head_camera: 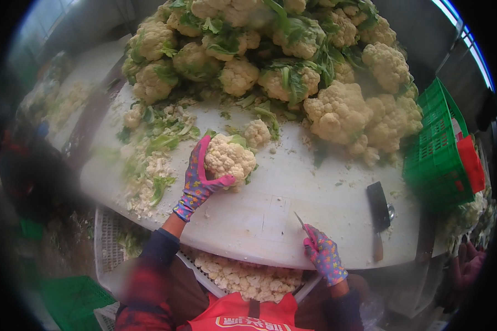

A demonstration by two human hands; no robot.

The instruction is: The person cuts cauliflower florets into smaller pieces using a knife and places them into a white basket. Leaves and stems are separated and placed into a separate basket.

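Note:
My left hand (201,176), in a flowered glove with pink fingers, grips a cauliflower head (230,159) that has a few green leaves and rests on or just over the white table (240,227). A smaller cauliflower piece (257,133) lies right behind it. My right hand (324,254), gloved alike, is closed around a small knife (300,221) near the table's front edge, its blade pointing up and left, apart from the cauliflower. Below that edge, a crate (199,275) in front of my body holds many cut florets (248,276).
A big heap of cauliflowers (238,76) covers the table's back. Trimmings (159,165) lie at left. A cleaver (378,207) and a green crate (437,153) are at right. A white crate (107,244) stands lower left, near a dark-clothed person (33,178).

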